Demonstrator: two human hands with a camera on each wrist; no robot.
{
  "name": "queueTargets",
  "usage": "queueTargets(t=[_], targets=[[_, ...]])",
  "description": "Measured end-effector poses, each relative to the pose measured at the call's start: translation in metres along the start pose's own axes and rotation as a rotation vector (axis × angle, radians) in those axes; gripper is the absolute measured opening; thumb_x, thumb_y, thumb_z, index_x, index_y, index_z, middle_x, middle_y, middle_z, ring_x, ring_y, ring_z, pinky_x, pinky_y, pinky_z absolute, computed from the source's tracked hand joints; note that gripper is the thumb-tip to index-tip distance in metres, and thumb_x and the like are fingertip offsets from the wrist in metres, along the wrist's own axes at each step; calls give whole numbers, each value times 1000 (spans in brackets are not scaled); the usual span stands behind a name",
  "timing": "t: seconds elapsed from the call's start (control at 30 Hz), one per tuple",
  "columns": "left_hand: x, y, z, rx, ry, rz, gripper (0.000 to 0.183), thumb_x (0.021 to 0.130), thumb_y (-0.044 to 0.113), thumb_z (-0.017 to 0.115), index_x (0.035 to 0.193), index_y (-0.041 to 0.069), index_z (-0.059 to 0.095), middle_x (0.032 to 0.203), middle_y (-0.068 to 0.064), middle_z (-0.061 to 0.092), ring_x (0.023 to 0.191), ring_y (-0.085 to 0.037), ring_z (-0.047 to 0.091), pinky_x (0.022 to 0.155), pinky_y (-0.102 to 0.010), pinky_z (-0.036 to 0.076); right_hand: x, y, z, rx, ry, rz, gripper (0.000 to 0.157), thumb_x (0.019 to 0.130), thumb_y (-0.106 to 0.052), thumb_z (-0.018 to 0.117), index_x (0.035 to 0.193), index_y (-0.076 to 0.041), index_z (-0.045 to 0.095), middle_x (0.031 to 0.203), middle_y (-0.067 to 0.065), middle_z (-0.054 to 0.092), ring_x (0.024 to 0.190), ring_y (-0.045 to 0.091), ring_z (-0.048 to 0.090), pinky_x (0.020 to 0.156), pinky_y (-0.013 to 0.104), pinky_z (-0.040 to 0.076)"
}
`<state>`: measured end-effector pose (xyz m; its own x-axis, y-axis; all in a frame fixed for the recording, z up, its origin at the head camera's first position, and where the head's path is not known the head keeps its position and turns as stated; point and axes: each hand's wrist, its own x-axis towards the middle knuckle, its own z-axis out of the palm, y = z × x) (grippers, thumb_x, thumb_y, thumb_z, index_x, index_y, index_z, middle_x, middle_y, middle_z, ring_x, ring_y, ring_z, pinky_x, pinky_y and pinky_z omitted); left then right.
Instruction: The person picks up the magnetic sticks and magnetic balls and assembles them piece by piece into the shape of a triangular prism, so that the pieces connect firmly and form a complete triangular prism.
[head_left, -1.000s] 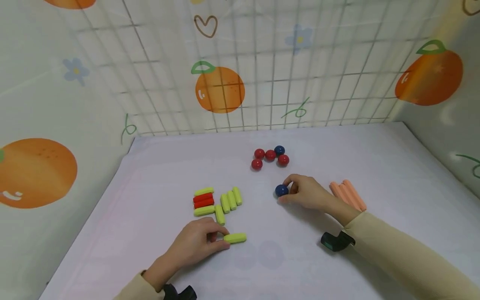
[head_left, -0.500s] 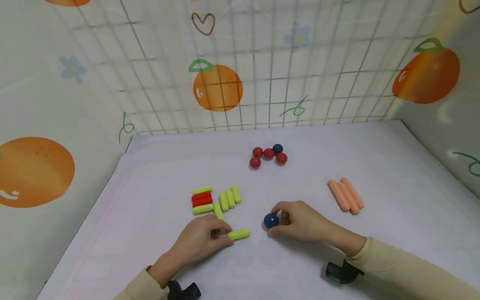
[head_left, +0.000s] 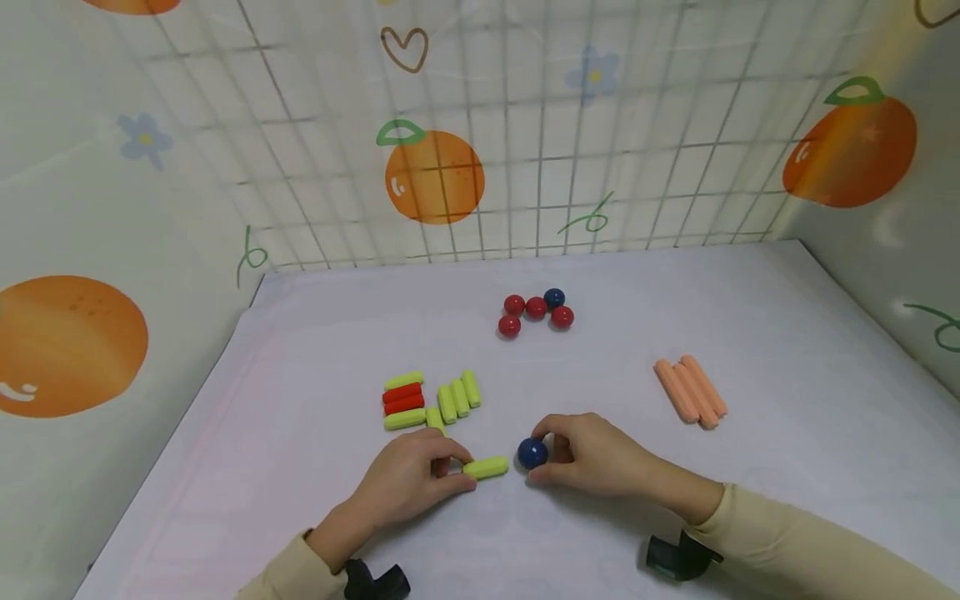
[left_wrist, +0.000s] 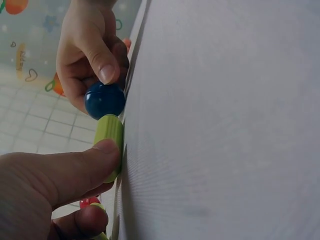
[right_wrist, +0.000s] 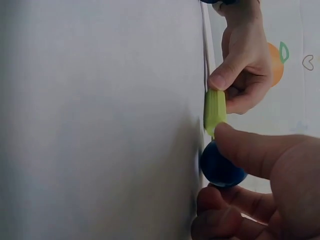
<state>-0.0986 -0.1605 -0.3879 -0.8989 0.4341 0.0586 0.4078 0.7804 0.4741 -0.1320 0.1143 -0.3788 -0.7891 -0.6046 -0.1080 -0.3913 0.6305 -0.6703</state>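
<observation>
My left hand (head_left: 408, 479) pinches the near end of a yellow-green ridged stick (head_left: 486, 467) between thumb and fingers, low over the table. From the other side my right hand (head_left: 592, 456) holds a glossy dark blue ball (head_left: 532, 453) by thumb and fingertips. In the head view a narrow gap shows between the stick's free end and the ball. The left wrist view has the ball (left_wrist: 104, 100) lined up right beyond the stick (left_wrist: 108, 131). Just behind the left hand, another yellow-green stick (head_left: 435, 419) is partly hidden by the fingers.
Left of centre lie red sticks (head_left: 403, 403) between yellow-green ones, with more yellow-green sticks (head_left: 459, 397) side by side. Farther back sit several red balls (head_left: 536, 307) and a blue ball (head_left: 554, 298). Peach sticks (head_left: 692, 392) lie at right. A patterned curtain (head_left: 322, 150) borders the table.
My right hand has brought the blue ball toward me and leftward, up near the stick's end. My left hand has shifted slightly right with the yellow-green stick.
</observation>
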Motion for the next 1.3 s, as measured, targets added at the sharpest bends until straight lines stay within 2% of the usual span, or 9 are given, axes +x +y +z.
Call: queueTargets(t=[0.8,0.97,1.1,1.2,1.3], targets=[[-3,0,2,-8,-3,4,21,81,37,79,98,24,75,70,14,50,62,2,41,56,-17,35,1,-4,9,9,-2,-43,43,82,-39,78,113,-12,66,65,-11,52,58,1,45,53,18,37],[-3,1,0,-3,-6,3,22,81,37,79,98,24,75,70,13,50,62,2,41,56,-17,35,2,-4,7,2,8,-28,43,82,-41,77,113,-13,66,65,-10,52,57,2,46,53,19,36],[-3,3,0,-45,-27,41,16,85,34,77,97,24,76,72,15,53,64,3,44,58,-16,37,2,-5,6,-15,47,3,31,84,-41,76,100,-16,68,66,-10,53,58,3,46,52,19,37],[-3,4,1,-79,-75,87,9,88,30,73,95,26,77,74,18,55,65,4,45,59,-15,39,3,-5,7,-14,70,9,20,86,-36,75,90,-17,70,65,-11,53,59,2,45,53,19,37],[-2,7,3,-54,-97,108,7,88,31,74,93,27,74,77,17,55,67,3,45,61,-14,39,4,-6,9,-2,66,-13,15,88,-30,73,94,-16,73,64,-12,50,58,1,43,53,18,36]])
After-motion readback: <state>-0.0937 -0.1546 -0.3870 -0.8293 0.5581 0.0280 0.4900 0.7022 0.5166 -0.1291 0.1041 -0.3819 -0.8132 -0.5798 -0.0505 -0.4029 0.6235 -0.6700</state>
